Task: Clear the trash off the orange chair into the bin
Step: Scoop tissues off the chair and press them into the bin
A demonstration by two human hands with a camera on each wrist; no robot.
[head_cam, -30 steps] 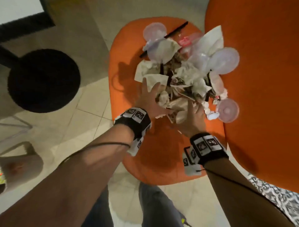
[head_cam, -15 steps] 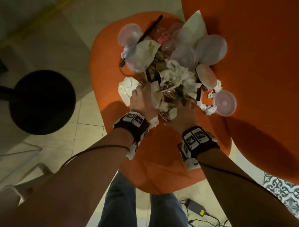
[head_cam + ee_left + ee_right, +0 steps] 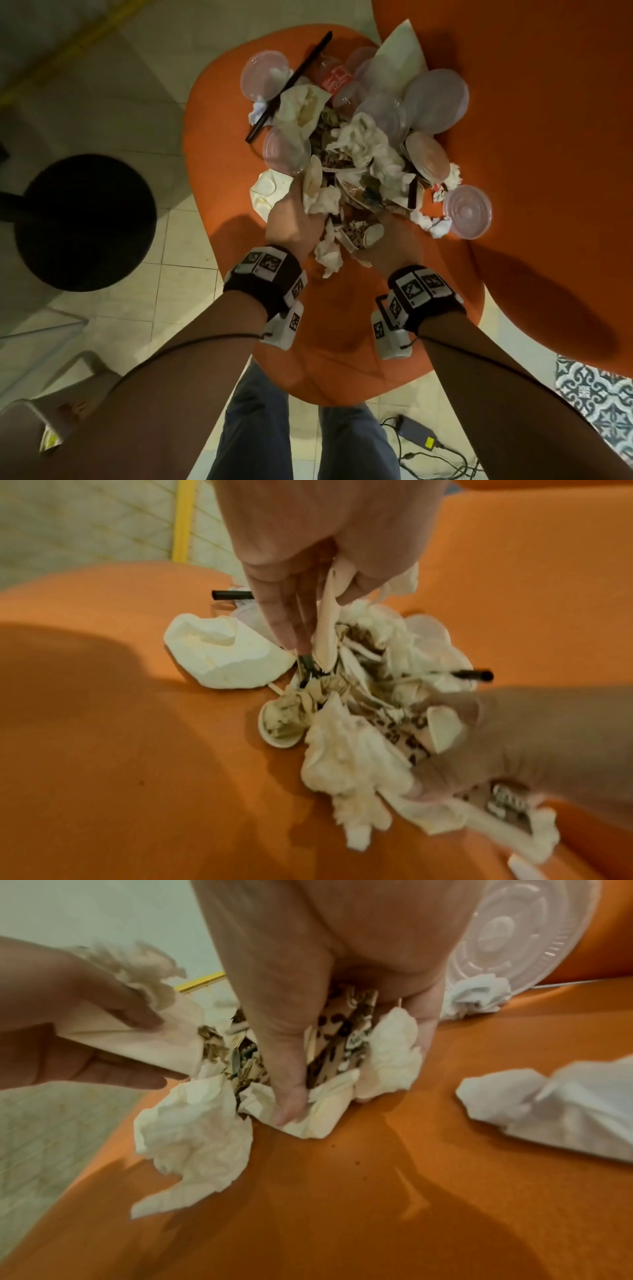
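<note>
A heap of trash [image 3: 359, 154] lies on the orange chair's seat [image 3: 335, 325]: crumpled white napkins, patterned paper cups, clear plastic lids and a black straw [image 3: 291, 85]. My left hand [image 3: 294, 222] grips the near left of the heap; in the left wrist view its fingers [image 3: 291, 610] curl round a folded paper piece and napkins. My right hand [image 3: 394, 240] grips the near right, with its thumb [image 3: 287, 1069] pressed into napkins and a patterned cup [image 3: 346, 1031]. The two hands squeeze the bundle between them.
A loose clear lid [image 3: 467, 212] and napkin scraps [image 3: 565, 1112] lie right of my hands. The chair's orange back [image 3: 531, 137] rises on the right. A round black object [image 3: 82, 222] stands on the tiled floor at left. A charger with cables [image 3: 416, 433] lies by my legs.
My left hand was spread flat over the heap; now its fingers curl round napkins. Both hands have closed in on the near part of the heap and bunched it together.
</note>
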